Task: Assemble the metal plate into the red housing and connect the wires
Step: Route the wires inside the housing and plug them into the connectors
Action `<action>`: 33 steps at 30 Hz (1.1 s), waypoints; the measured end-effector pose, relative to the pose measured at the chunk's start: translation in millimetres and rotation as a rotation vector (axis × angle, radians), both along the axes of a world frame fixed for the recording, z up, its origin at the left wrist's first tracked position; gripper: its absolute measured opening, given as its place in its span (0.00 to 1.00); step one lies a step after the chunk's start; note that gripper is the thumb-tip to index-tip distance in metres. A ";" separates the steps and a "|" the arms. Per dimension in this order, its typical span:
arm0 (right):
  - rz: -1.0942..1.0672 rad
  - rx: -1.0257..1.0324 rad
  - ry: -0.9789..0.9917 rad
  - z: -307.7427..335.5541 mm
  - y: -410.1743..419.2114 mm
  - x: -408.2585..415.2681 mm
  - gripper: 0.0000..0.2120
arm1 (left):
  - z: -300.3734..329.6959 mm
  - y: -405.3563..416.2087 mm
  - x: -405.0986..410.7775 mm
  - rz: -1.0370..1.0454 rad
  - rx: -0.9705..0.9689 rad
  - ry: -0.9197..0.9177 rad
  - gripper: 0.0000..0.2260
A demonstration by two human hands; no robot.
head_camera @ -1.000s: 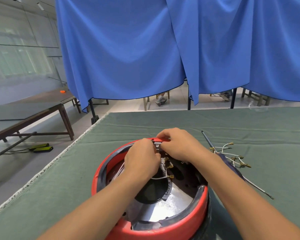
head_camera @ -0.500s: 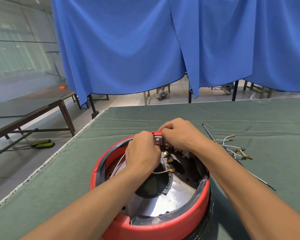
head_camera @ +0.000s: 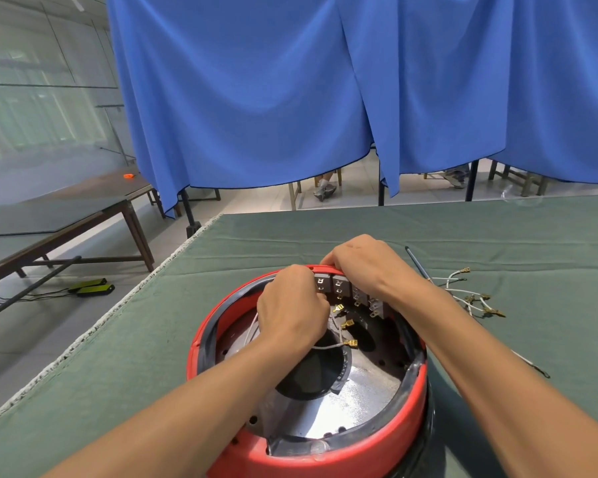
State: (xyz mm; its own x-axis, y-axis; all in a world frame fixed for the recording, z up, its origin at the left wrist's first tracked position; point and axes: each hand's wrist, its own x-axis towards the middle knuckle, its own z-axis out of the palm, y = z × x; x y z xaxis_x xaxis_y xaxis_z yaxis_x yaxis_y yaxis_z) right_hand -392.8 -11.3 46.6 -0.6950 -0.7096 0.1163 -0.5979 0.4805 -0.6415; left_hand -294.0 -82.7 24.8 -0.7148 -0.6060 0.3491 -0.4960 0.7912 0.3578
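table [head_camera: 290, 236] far half open | loose wires [head_camera: 470, 296] right of housing [head_camera: 377, 453]

No readable text, label, brand, number or sign was found anywhere in the view.

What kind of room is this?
Probably a workshop or training room: a work table under green cloth, loose wires beside a red housing being wired, and blue curtains dividing work areas.
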 end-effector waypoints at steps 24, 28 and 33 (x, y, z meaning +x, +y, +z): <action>0.060 -0.015 -0.028 -1.9 5.7 -0.9 0.19 | 13.4 -5.9 24.3 -0.052 0.042 -0.088 0.06; 0.030 -0.072 -0.075 -2.3 6.6 1.5 0.18 | 10.8 -11.7 18.9 -0.105 0.052 -0.147 0.06; 0.007 -0.128 -0.127 -0.6 10.1 5.6 0.16 | 9.5 -15.4 12.5 -0.106 -0.166 -0.207 0.07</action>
